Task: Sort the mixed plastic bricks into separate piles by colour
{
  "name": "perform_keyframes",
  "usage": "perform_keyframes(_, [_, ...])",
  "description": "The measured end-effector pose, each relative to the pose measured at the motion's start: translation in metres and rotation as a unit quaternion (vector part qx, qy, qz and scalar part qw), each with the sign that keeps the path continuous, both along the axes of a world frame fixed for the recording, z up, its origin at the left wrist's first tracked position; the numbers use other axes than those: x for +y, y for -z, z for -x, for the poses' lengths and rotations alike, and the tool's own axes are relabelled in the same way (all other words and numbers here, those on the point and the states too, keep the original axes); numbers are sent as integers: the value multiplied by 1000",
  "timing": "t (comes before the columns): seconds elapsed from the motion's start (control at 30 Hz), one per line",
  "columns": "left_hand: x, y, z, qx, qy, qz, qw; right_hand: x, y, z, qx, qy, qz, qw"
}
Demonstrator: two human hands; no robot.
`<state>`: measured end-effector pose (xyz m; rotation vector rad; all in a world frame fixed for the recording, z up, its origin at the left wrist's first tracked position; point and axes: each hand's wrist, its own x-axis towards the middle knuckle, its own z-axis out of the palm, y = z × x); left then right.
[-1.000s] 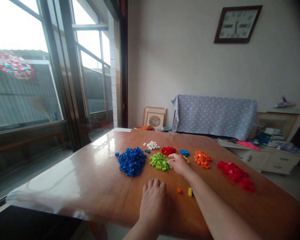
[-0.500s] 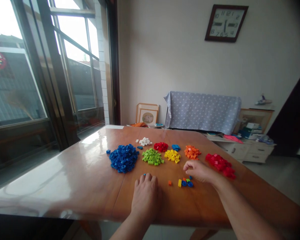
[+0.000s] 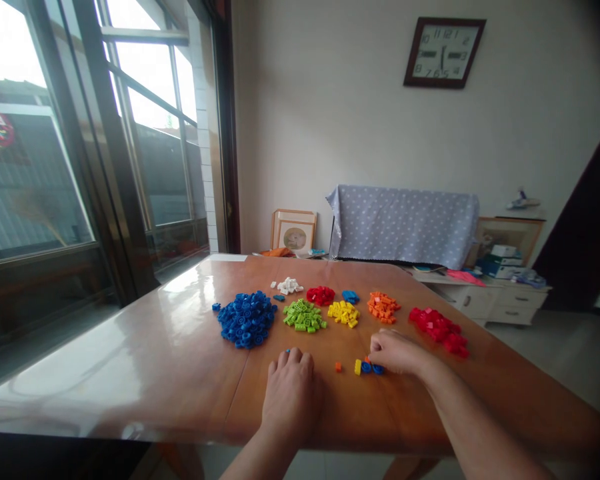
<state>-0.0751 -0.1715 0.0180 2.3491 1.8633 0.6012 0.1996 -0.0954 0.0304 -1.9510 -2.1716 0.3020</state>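
My left hand (image 3: 289, 390) rests palm down on the table, fingers slightly bent and a little apart. A bit of a small blue piece (image 3: 288, 350) peeks out at its fingertips; the rest is hidden. My right hand (image 3: 397, 352) is closed in a pinch, low over a small group of toy bricks. What its fingertips hold, if anything, is hidden. In that group, a yellow brick (image 3: 358, 367) stands beside round blue bricks (image 3: 366, 367), and part of an orange brick (image 3: 367, 359) shows behind them. A separate orange brick (image 3: 338, 367) lies to their left, between my hands.
Farther back on the wooden table (image 3: 180, 373) are piles of blue bricks (image 3: 247, 320), green bricks (image 3: 305, 316), yellow bricks (image 3: 344, 313), white bricks (image 3: 290, 286), red bricks (image 3: 321, 296), orange bricks (image 3: 383, 307) and, at right, more red bricks (image 3: 437, 328).
My right hand has come down and slightly nearer, onto the small group, and now covers the green brick and a small blue piece. My left hand has stayed put. The view shifted slightly.
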Motion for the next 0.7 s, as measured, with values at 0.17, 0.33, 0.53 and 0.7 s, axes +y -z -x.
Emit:
perform_keyframes(0.17, [0,0,0,-5,2,-1,1000,-2,-4,1,3,22,19,1000])
perform_keyframes(0.33, [-1,0,0,-11,6,-6,1000,-1,-6,9,7,38,59,998])
perform_keyframes(0.53, [0,1,1,-14,0,-5,1000,11,9,0,69,8,28,997])
perform_keyframes(0.7, [0,1,1,-20,2,5,1000,30,18,8,210,12,-32,977])
